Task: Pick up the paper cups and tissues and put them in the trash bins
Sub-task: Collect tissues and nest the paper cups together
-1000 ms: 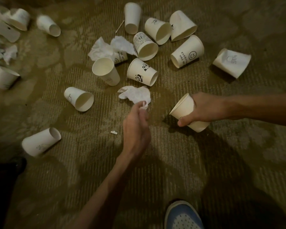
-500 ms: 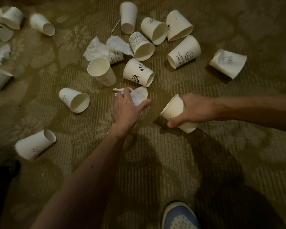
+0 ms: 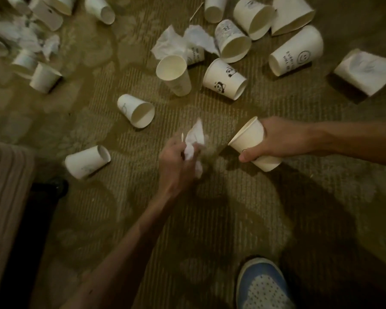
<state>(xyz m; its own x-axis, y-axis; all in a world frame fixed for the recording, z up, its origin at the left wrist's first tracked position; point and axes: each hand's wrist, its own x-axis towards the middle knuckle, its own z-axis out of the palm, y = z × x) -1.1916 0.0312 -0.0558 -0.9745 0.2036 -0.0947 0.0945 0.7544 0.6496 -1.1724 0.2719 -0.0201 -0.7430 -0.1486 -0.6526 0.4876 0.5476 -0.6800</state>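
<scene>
My left hand (image 3: 178, 161) grips a crumpled white tissue (image 3: 195, 141), lifted off the patterned carpet. To its right, my right hand (image 3: 276, 139) holds a plain white paper cup (image 3: 252, 143), tilted with its mouth up and left. Several more paper cups lie on the carpet beyond, among them a panda cup (image 3: 224, 79), a smiley cup (image 3: 296, 53), an open-mouthed cup (image 3: 174, 73) and two lying cups (image 3: 135, 110) (image 3: 87, 161). Another crumpled tissue (image 3: 178, 42) lies among the far cups. No trash bin is in view.
A further heap of cups and tissues (image 3: 27, 36) fills the upper left. A ribbed beige piece of furniture (image 3: 7, 197) stands at the left edge with a dark gap beside it. My blue shoe (image 3: 263, 284) is at the bottom right.
My left hand reached onto the tissue on the carpet, closed on it and pulled it back toward me. The right hand kept holding its cup. The view shifted slightly.
</scene>
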